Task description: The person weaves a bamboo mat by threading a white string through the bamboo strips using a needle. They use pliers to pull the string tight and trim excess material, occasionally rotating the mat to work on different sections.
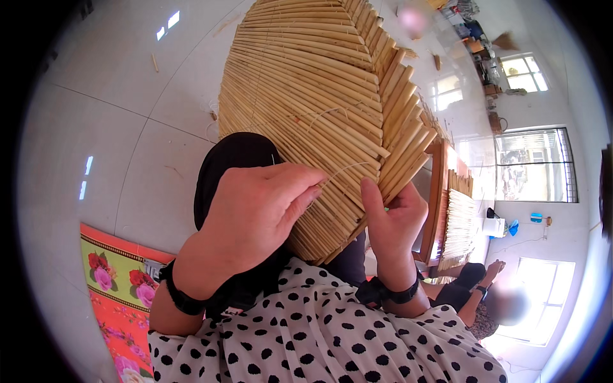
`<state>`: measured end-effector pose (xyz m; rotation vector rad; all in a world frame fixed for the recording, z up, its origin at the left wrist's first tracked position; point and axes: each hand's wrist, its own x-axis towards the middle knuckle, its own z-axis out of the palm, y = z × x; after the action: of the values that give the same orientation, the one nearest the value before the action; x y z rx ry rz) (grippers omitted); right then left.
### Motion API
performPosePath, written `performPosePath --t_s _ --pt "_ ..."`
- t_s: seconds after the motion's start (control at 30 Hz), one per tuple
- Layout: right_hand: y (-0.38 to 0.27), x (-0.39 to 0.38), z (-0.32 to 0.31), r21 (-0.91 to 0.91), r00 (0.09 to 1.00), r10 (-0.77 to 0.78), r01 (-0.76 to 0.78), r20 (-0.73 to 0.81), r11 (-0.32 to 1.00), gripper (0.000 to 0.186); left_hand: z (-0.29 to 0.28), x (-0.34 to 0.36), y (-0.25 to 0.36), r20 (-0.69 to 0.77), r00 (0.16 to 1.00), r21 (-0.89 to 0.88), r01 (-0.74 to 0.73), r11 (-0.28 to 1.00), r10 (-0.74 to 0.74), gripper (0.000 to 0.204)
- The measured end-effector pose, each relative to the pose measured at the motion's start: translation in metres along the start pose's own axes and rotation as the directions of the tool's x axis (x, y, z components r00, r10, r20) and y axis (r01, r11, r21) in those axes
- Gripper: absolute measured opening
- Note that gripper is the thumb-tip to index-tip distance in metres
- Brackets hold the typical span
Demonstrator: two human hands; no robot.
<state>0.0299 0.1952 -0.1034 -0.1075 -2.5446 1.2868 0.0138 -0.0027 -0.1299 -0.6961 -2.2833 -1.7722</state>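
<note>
A mat of straw-coloured reed stalks (pixel 306 76), bound side by side, lies across my lap and reaches away from me. Its stalks fan out, and their cut ends form a stepped edge on the right. My left hand (pixel 252 201) is closed in a pinch on a thin pale thread (pixel 348 166), which arcs over the stalks toward my right hand. With thumb on top and fingers curled beneath, my right hand (pixel 394 223) grips the mat's right edge. Its fingertips are hidden under the stalks. Another loop of thread lies farther up the mat.
Glossy floor tiles (pixel 159 108) spread to the left, with a red floral mat (pixel 118 306) at lower left. A wooden frame (pixel 438 198) and another reed mat (pixel 461 217) stand at right. Beyond them sits another person (pixel 469 297). Assorted items line the far wall.
</note>
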Motion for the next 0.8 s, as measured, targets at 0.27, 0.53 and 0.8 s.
performPosePath --t_s 0.27,0.53,0.8 --pt "0.001 0.001 0.005 -0.031 0.999 -0.020 0.018 -0.050 0.999 0.020 0.006 0.006 -0.001 -0.005 1.000 0.074 -0.023 0.997 0.023 0.018" --pt "0.005 0.000 0.005 -0.236 0.977 -0.194 0.170 -0.082 0.957 0.019 0.010 0.003 -0.005 -0.024 1.000 -0.022 0.003 1.000 -0.004 0.011" --pt "0.006 0.000 0.006 -0.239 0.970 -0.223 0.196 -0.092 0.951 0.019 0.015 0.004 -0.005 -0.012 1.000 0.129 -0.018 0.991 0.019 0.013"
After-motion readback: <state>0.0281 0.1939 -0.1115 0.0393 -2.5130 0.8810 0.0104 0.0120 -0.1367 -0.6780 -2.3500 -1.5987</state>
